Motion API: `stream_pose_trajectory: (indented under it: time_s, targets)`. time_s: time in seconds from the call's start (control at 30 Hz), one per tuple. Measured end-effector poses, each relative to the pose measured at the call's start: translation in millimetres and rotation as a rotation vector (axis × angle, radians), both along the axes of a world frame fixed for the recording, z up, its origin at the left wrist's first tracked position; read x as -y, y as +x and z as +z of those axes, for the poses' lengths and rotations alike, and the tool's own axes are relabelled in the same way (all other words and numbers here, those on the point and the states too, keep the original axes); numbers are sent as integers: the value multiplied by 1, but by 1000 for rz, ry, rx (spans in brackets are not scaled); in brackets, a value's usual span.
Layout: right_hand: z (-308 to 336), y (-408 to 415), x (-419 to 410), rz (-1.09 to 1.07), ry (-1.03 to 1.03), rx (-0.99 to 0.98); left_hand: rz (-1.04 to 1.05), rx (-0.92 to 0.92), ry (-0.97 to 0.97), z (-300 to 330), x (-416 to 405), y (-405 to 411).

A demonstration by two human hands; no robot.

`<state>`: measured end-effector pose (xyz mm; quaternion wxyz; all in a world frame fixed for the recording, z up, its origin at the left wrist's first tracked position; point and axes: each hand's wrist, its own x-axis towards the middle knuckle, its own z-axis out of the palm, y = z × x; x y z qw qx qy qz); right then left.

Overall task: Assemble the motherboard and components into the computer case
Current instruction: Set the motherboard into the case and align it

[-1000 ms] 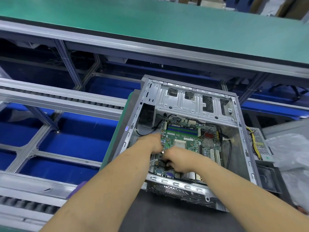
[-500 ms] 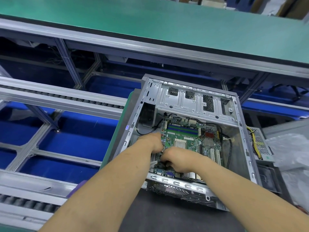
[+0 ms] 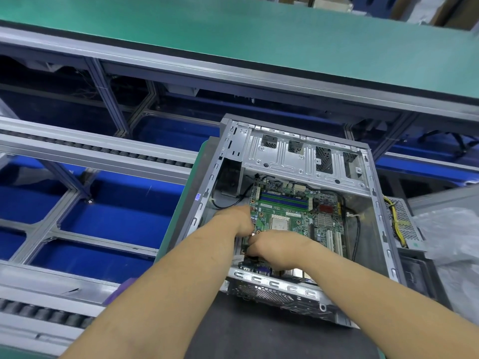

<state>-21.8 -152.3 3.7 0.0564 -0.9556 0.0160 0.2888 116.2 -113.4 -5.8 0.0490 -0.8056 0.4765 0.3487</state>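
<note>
A grey metal computer case [image 3: 376, 211] lies open on its side in front of me. The green motherboard [image 3: 287, 211] sits inside on the case floor, with blue memory slots at its far side. My left hand [image 3: 237, 221] curls over the board's left edge. Touching it, my right hand [image 3: 278, 251] curls down on the board's near-left corner by the rear ports. The fingertips of both hands are hidden. A small shiny bit [image 3: 252, 234] shows between the hands.
A power supply [image 3: 404, 224] with yellow cables lies right of the case, beside a clear plastic bag [image 3: 453, 237]. Roller conveyor rails [image 3: 103, 151] run on the left over blue bins. A green bench [image 3: 233, 35] spans the back. The case rests on a dark mat [image 3: 259, 332].
Both hands stay at the board's near-left corner. My right hand has crept slightly left toward my left hand; the case and board have not visibly moved.
</note>
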Motion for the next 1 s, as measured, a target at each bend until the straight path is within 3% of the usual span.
stream_pose_trajectory:
  time_s: [0.23, 0.43, 0.63, 1.0]
  targets:
    - [1, -3, 3, 71, -7, 29, 1, -1, -4, -2, 1, 0]
    - [-3, -1, 3, -26, 0, 13, -6, -9, -4, -2, 1, 1]
    - [-5, -2, 8, -161, 142, 40, -6, -12, 0, -2, 1, 1]
    - [-8, -6, 12, -184, 180, 95, 15, -49, -9, -3, 0, 2]
